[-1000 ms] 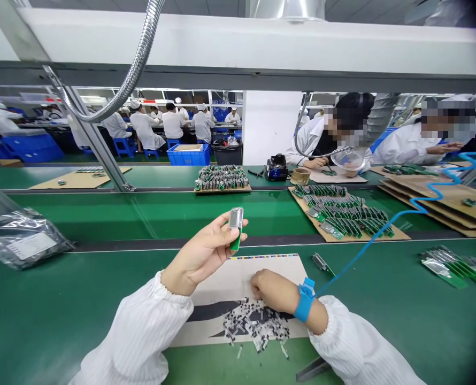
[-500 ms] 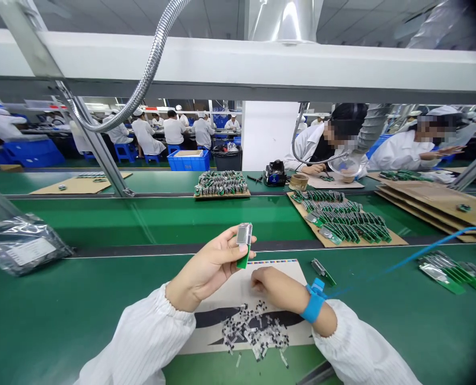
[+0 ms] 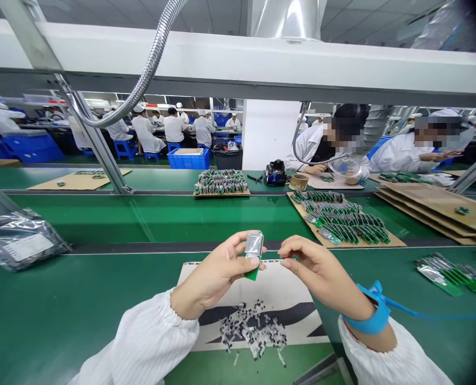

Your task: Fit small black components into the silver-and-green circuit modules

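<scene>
My left hand (image 3: 209,275) is shut on a small green circuit board (image 3: 253,272) topped by a silver metal-cased module (image 3: 254,245), held upright between fingers and thumb. My right hand (image 3: 318,267) hangs in the air just right of that board, its fingertips pinched close together and not touching it. Whether a tiny part sits in the pinch is too small to tell. Below both hands, a loose pile of small black-and-silver components (image 3: 252,329) lies on a printed paper sheet (image 3: 286,291). A blue wrist strap (image 3: 372,315) circles my right wrist.
A blue cord (image 3: 430,315) runs right from the strap across the green bench. Stacked boards (image 3: 438,275) lie to the right, a plastic bag (image 3: 21,243) to the left. A cardboard tray of boards (image 3: 342,227) sits beyond, and co-workers sit across the line.
My right hand has risen off the paper and moved up beside the board. My left hand has dropped slightly, and the board now tilts with its silver face turned differently.
</scene>
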Demonstrator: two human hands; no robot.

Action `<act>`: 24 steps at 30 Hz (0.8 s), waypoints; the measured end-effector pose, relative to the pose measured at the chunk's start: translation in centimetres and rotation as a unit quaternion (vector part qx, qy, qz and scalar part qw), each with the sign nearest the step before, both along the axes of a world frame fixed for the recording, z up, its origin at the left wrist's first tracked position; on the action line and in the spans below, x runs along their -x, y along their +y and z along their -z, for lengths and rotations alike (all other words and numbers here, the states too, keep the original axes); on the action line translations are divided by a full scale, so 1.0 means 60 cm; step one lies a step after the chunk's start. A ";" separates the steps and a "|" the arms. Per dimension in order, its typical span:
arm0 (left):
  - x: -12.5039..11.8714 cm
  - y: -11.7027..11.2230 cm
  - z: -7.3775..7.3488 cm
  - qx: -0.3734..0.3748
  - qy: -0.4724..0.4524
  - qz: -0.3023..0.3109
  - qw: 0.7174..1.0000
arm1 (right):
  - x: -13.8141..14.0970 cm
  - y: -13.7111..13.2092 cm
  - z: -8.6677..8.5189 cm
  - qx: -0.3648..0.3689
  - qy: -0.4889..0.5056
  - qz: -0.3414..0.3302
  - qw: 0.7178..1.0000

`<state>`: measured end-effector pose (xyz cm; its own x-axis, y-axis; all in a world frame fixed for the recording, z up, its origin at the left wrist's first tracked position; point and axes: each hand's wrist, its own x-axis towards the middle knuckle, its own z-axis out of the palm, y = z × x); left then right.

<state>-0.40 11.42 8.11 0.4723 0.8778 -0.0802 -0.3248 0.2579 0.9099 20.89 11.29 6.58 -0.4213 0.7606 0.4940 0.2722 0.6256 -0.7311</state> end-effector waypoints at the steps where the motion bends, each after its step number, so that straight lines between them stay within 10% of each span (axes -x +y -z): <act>1: -0.001 -0.003 0.000 -0.008 0.004 0.002 1.000 | -0.003 -0.005 -0.002 0.004 0.019 0.000 1.000; 16: -0.010 -0.038 -0.005 -0.066 0.029 0.029 0.997 | -0.006 -0.051 -0.025 -0.034 0.080 -0.038 0.996; 24: -0.009 -0.056 0.003 -0.171 0.120 0.046 0.977 | -0.006 -0.060 -0.039 -0.185 0.039 -0.028 0.982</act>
